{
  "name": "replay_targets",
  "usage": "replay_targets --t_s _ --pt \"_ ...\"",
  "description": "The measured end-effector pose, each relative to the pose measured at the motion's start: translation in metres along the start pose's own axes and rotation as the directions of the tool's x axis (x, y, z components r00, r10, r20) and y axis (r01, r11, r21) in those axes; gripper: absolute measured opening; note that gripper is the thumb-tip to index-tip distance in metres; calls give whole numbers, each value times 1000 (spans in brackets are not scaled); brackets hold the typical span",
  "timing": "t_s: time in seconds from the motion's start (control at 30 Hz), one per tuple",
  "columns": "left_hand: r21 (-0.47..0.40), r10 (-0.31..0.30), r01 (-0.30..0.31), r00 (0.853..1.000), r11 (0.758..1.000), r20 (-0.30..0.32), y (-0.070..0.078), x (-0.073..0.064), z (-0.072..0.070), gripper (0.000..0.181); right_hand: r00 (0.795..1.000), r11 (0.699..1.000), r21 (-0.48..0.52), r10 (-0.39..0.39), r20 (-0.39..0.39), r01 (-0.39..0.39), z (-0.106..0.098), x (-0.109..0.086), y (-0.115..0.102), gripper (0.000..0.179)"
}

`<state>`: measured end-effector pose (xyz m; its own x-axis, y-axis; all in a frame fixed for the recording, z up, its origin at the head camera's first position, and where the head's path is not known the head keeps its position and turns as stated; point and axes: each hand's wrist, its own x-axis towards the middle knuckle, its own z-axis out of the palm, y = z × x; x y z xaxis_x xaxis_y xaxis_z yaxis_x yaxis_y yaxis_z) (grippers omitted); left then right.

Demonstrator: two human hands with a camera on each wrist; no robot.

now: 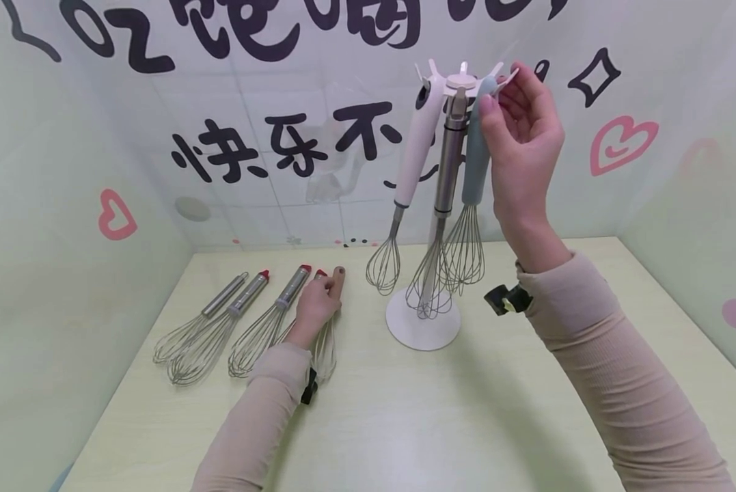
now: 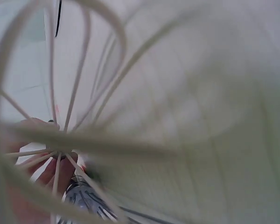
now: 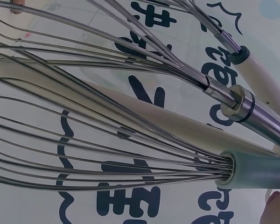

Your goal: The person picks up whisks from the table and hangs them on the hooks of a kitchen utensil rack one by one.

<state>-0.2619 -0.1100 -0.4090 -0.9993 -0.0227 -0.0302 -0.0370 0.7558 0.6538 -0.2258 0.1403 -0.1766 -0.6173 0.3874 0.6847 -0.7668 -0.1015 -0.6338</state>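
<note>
I see the right hand (image 1: 524,130) pinching the blue-handled whisk (image 1: 475,167) at the white stand (image 1: 402,326); the left hand (image 1: 315,306) grips a wooden-handled whisk (image 1: 339,275) on the worktop (image 1: 380,424).

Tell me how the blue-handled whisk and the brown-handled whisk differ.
The blue-handled whisk is raised at the stand, wires pointing down; the brown-handled whisk is low by the tabletop. The blue handle shows most of its length; the brown one is largely covered by the left hand. Both have looped wire heads.
</note>
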Motion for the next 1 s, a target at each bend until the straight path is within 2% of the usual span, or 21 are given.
replay_targets --t_s 0.4,0.63,0.8,1.0 --pt "-16 -14 14 999 1000 -46 -2 1 -4 47 999 1000 -11 28 -27 -28 4 0 -3 41" --pt "-79 3 -8 998 997 -68 1 2 -6 48 990 991 43 131 -60 -129 5 3 -7 42" --pt "-115 0 -8 997 993 -71 3 2 -7 56 989 990 46 135 -64 -132 5 2 -7 41" --pt "-150 -5 -7 997 989 -83 6 1 -9 55 988 989 48 140 -71 -137 5 2 -7 41"
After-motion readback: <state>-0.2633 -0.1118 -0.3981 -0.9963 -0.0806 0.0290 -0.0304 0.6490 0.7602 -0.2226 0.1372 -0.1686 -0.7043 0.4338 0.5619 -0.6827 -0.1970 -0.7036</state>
